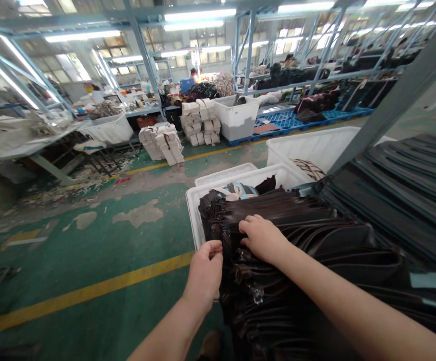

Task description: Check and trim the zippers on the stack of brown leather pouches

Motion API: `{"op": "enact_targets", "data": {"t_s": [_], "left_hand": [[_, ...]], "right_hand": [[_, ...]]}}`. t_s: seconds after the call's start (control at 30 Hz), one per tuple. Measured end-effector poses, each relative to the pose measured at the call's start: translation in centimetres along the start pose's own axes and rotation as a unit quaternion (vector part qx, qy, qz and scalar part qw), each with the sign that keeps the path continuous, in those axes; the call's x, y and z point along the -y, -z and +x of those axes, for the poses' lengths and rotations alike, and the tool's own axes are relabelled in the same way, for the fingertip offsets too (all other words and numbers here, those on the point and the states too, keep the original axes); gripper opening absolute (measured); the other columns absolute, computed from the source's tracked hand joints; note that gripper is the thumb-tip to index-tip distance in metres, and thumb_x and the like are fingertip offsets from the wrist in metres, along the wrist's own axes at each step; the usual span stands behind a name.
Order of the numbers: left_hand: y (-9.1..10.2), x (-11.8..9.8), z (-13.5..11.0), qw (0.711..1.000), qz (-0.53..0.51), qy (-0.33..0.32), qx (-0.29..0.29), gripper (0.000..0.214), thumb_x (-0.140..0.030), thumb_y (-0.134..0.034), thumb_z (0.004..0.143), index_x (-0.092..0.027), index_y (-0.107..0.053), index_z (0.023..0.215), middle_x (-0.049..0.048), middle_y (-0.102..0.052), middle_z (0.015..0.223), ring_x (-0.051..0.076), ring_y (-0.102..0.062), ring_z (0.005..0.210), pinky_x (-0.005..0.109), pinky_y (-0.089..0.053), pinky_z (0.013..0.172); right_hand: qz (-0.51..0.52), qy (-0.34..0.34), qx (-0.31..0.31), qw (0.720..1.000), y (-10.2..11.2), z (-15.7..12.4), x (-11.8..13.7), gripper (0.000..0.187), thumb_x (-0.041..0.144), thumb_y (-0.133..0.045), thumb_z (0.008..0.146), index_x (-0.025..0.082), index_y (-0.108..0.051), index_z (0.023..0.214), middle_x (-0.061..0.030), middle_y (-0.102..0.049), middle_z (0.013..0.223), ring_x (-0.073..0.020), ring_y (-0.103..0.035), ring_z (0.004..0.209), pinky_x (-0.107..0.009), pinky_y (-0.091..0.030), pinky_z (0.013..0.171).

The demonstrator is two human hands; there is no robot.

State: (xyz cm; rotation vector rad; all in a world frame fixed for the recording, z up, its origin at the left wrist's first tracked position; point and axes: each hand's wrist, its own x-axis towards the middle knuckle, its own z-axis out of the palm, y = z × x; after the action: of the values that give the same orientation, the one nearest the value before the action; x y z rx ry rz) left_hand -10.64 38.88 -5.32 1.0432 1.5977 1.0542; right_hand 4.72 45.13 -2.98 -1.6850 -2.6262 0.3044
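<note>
Long dark brown-black flexible pieces (338, 235), like leather or coated fabric, are stacked in overlapping rows below and to the right of my hands. My right hand (263, 239) rests on top of the stack, its fingers loosely bent and apart. At the left ends of the pieces, my left hand (206, 273) has its thumb and fingers pressed together. Whatever lies between its fingertips is hidden. Bits of clear plastic (257, 295) show along the bunched ends.
A white tub (192, 210) stands beyond the stack, with a blue-and-white bundle (240, 190) in it. More dark sheets (402, 195) lie to the right behind a slanted grey post (394, 95). White bundles (161, 143) stand across the green floor (101, 250).
</note>
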Motion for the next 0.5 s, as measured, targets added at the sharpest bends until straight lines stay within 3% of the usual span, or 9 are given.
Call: {"op": "enact_targets", "data": {"t_s": [0.13,0.3,0.4,0.5], "left_hand": [[-0.2,0.2,0.2,0.997,0.082,-0.012,0.007,0.03,-0.014,-0.05,0.066,-0.013,-0.06,0.095,0.0087,-0.063,0.091,0.018,-0.057,0.085,0.03,-0.04,0.082],[-0.1,-0.2,-0.5,0.986,0.16,-0.03,0.037,0.018,-0.023,-0.05,0.069,-0.015,-0.059,0.084,0.0053,-0.061,0.077,0.017,-0.056,0.073,0.028,-0.041,0.07],[0.2,-0.6,-0.6,0.981,0.171,-0.059,0.066,0.029,-0.026,-0.053,0.069,-0.017,-0.06,0.096,0.0033,-0.058,0.078,0.016,-0.054,0.073,0.027,-0.039,0.07],[0.2,-1.0,-0.6,0.98,0.157,-0.072,0.099,0.043,-0.028,-0.054,0.07,-0.02,-0.054,0.112,0.0019,-0.056,0.079,0.016,-0.053,0.076,0.027,-0.038,0.072]], "right_hand": [[0.017,0.017,0.013,1.0,0.2,-0.7,-0.1,0.015,0.032,-0.056,0.072,0.019,-0.059,0.081,-0.0061,-0.061,0.085,-0.0219,-0.054,0.085,-0.03,-0.036,0.07],[0.162,0.085,0.083,0.98,0.1,-0.9,-1.1,0.018,0.034,-0.051,0.075,0.02,-0.061,0.071,-0.0003,-0.063,0.074,-0.015,-0.056,0.072,-0.023,-0.036,0.062],[0.236,0.103,0.119,0.959,-0.2,-1.1,-1.6,0.02,0.028,-0.049,0.074,0.017,-0.059,0.06,0.0007,-0.061,0.068,-0.0119,-0.054,0.066,-0.02,-0.036,0.061],[0.27,0.11,0.128,0.948,-0.1,-1.6,-1.6,0.021,0.027,-0.046,0.075,0.016,-0.06,0.063,0.0007,-0.06,0.065,-0.0114,-0.052,0.062,-0.019,-0.036,0.058]]}}
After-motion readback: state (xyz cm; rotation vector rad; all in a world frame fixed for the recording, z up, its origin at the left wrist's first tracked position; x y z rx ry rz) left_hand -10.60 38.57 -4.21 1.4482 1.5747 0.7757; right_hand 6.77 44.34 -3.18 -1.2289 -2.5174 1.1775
